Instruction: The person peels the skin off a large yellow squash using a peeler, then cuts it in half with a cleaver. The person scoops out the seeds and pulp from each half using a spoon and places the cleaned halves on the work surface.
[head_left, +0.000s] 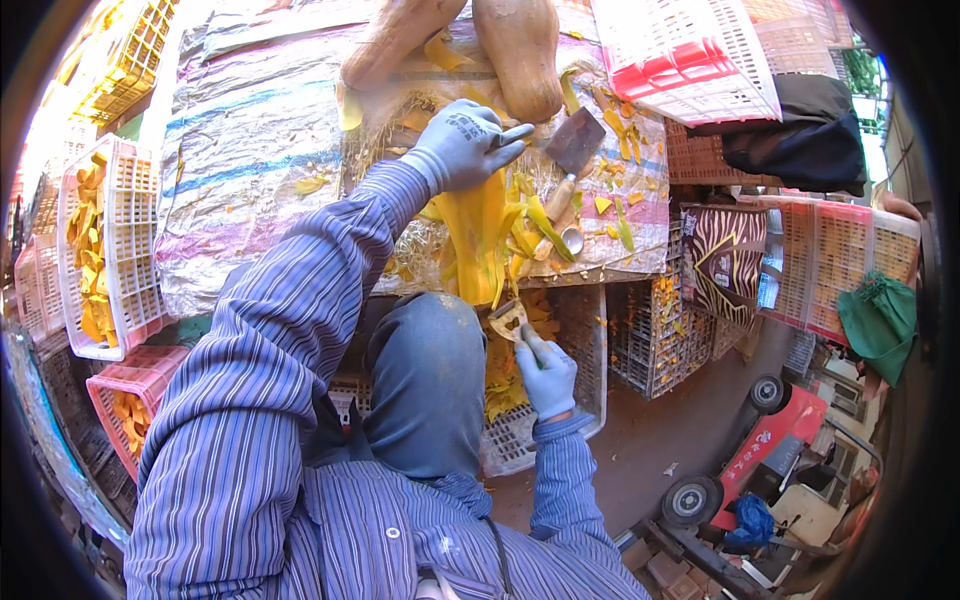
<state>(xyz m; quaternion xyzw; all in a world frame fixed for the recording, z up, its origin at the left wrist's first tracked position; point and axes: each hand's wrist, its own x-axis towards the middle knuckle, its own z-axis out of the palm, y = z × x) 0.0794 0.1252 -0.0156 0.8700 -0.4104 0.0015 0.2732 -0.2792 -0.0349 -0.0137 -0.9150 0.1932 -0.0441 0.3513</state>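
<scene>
My left hand (469, 142), in a grey glove, grips the far end of a peeled yellow squash (476, 232) that slants towards my knee. Its underside is hidden. Below the near end, my right hand (549, 379), also gloved, holds a peeler (510, 321) by its handle. A cleaver (576, 141) with a wooden handle lies right of the squash, beside a metal spoon (572, 240). Peel strips (544, 221) are scattered around them. Two unpeeled tan squashes (517, 52) lie beyond my left hand.
Woven plastic sheeting (247, 180) covers the work surface. Beneath its near edge, a plastic crate (589, 352) holds peelings. Crates with orange pieces (112, 247) stand at the left. A white and red crate (690, 67) is at the upper right; a red cart (772, 450) stands lower right.
</scene>
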